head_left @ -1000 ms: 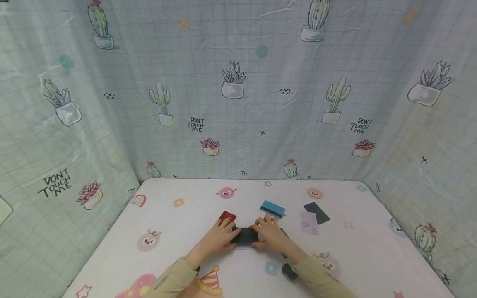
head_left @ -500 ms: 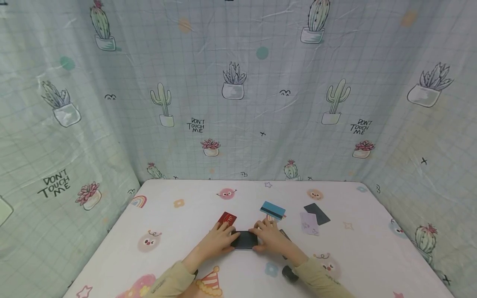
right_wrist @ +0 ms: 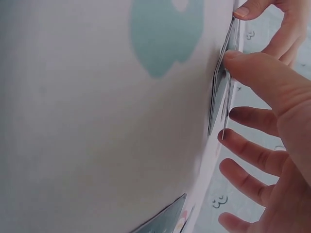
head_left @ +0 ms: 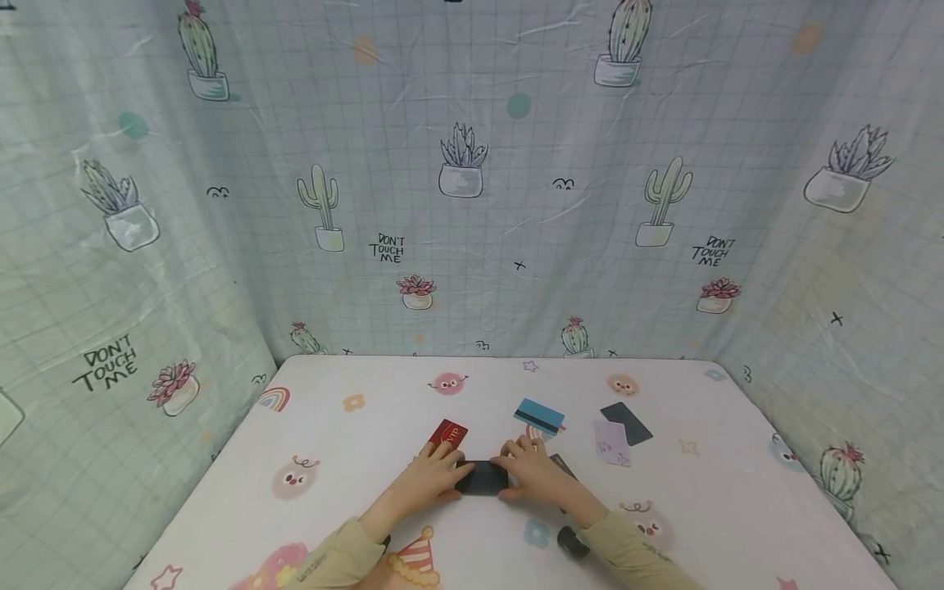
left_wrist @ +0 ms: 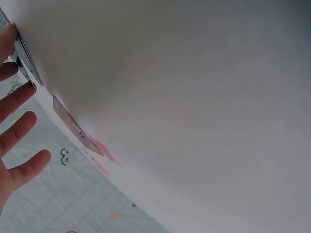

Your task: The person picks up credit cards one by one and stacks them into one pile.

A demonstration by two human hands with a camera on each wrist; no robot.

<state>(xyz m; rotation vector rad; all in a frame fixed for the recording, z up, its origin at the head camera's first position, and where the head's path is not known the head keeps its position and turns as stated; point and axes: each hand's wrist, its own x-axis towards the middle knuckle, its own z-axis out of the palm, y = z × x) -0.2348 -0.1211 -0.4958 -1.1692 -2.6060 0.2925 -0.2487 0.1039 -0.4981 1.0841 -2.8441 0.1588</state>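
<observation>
1. Cactus-print cloth (head_left: 487, 315) hangs behind the white table (head_left: 354, 463) and along its left and right edges.
2. Midway between those side edges, well short of the far edge, a dark card (head_left: 482, 478) is held by its two ends; its edges look layered from the right wrist. Whether it touches the table, I cannot tell.
3. Left hand (head_left: 433, 475): pinching the card's left end, outer fingers spread.
4. Right hand (head_left: 534, 472): pinching its right end between thumb and fingers, the others spread.
5. Just beyond the left fingers lies a red card (head_left: 450, 432), partly covered by them in the head view.
6. Closer to the far edge is a blue card (head_left: 541, 413) with a dark stripe.
7. Toward the right edge, a lilac card (head_left: 611, 440) overlaps a charcoal card (head_left: 632, 422).
8. One dark flat item (head_left: 563, 465) is partly hidden behind the right forearm.
</observation>
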